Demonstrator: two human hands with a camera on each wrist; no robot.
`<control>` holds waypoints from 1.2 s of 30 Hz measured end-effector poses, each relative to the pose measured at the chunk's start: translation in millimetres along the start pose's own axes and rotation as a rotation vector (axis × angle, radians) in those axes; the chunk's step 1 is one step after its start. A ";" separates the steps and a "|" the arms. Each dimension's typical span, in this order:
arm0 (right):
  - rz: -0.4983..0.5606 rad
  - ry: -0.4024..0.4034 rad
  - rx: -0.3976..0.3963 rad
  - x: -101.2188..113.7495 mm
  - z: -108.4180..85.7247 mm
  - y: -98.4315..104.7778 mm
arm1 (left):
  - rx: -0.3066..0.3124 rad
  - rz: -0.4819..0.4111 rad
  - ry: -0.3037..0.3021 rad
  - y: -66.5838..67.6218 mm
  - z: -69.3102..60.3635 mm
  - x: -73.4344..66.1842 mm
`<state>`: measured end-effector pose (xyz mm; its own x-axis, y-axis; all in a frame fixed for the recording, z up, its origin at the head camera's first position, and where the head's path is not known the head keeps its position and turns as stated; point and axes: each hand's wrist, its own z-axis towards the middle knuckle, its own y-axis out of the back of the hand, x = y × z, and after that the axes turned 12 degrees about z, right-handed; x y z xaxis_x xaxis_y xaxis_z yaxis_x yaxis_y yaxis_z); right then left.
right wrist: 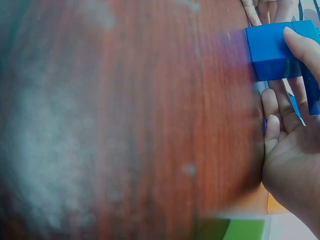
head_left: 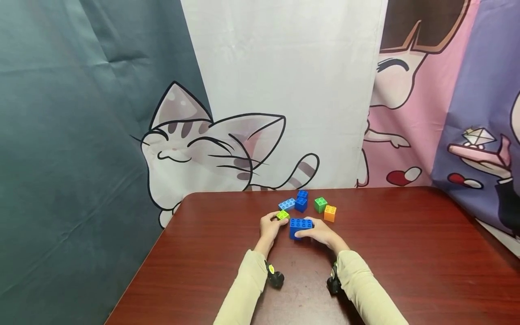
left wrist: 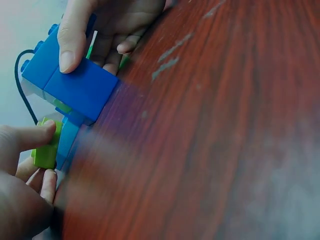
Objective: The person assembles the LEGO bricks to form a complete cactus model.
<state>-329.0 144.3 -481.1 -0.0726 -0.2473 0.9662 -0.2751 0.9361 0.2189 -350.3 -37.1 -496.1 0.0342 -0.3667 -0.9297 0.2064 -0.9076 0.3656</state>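
Note:
My left hand (head_left: 268,230) pinches a small lime-green brick (head_left: 283,215) between thumb and fingers, with its studs facing up in the head view. Just to its right, my right hand (head_left: 325,234) grips a larger dark blue block (head_left: 298,230), thumb on the near face. A seam across the blue block (left wrist: 82,92) in the left wrist view suggests two bricks stacked together. The lime-green brick (left wrist: 47,149) and the blue block are close but apart in the head view. The right fingers behind the block are partly hidden.
Beyond the hands on the reddish-brown table (head_left: 203,257) lie a light blue brick (head_left: 286,204), dark blue bricks (head_left: 301,205), a green brick (head_left: 320,205) and an orange brick (head_left: 330,213). A printed cloth backdrop (head_left: 292,81) hangs behind the far edge.

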 end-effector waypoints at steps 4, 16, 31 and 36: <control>-0.014 -0.006 -0.003 0.1 -0.2 0.8 | 0.034 -0.053 0.025 4.9 0.3 -1.4; -0.043 -0.030 -0.002 0.6 -2.6 3.5 | 0.069 -0.093 0.054 18.4 4.9 -1.3; -0.041 -0.040 0.000 0.0 1.0 0.7 | 0.115 -0.093 0.034 26.6 -0.6 -10.8; -0.021 -0.039 -0.002 0.9 0.7 1.2 | 0.124 -0.092 0.020 29.1 -2.1 -17.1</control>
<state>-330.1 145.0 -480.1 -0.1047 -0.2762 0.9554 -0.2750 0.9313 0.2391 -342.8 -56.9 -469.6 0.0401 -0.2780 -0.9598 0.0873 -0.9559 0.2805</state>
